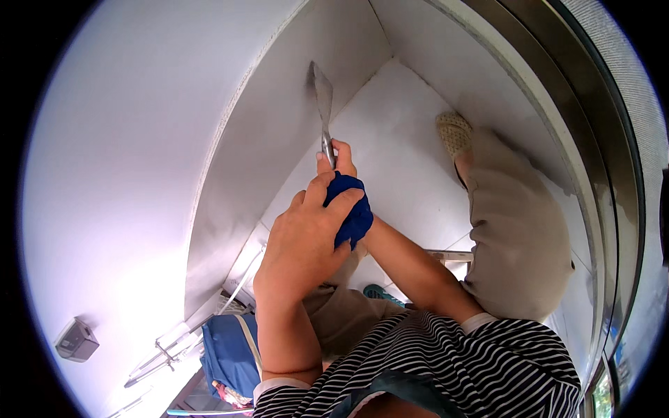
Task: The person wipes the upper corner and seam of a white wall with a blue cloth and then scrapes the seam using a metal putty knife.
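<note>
A metal scraper [324, 96] with a flat blade points up and away from me, its tip at or close to the pale wall panel [272, 130]. My right hand [343, 157] grips its handle; only some fingers show, the rest being behind the cloth and my other hand. My left hand [303, 235] holds a bunched dark blue cloth [351, 209] with fingers spread over it, against the right hand and wrist. Whether the cloth touches the scraper is hidden. A dark smudge or shadow lies on the panel beside the blade.
White tiles [413, 157] meet the panels in a corner ahead. My bent leg [517, 230] and a beige patterned shoe [453, 130] stand at right, beside a curved-looking metal frame [601, 172]. A blue fabric bag [230, 350] and a wall-mounted grey box [77, 339] are lower left.
</note>
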Available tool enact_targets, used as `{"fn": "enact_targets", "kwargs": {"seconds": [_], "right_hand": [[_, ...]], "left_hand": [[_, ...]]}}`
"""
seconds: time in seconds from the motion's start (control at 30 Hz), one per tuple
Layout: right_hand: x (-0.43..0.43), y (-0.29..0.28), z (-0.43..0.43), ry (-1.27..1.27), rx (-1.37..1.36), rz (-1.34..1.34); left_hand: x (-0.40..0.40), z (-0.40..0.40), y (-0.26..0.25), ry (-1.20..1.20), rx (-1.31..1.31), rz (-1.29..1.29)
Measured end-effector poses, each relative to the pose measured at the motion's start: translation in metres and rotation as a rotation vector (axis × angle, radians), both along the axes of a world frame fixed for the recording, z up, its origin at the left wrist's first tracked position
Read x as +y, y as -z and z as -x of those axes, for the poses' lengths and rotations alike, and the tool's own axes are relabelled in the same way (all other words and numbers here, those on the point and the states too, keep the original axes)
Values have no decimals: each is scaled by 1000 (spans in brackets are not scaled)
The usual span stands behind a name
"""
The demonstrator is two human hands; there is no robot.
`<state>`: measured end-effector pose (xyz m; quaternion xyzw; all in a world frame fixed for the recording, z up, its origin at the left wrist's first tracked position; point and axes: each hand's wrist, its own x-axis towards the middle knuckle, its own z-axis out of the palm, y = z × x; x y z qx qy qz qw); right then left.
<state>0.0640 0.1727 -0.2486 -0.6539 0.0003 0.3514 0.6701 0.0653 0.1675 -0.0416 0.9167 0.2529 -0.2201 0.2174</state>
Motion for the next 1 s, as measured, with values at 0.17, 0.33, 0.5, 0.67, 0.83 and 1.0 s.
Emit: {"fn": "enact_targets", "kwargs": {"seconds": [0.17,0.33,0.5,0.67,0.83,1.0], "right_hand": [[-5,14,-38,-13,118,26],[5,27,-6,27,-19,-31],[2,33,-38,48,51,-15],[-2,23,-19,-21,-22,8],[0,27,-19,-1,-24,24],[5,34,-27,42,-18,14]], "left_hand": [[0,0,-2,-8,-24,2],[1,5,0,-2,15,-12],[2,5,0,0,16,-2],[5,4,-2,-10,24,-16],[4,5,0,-17,50,-13],[2,5,0,-7,36,-11]]}}
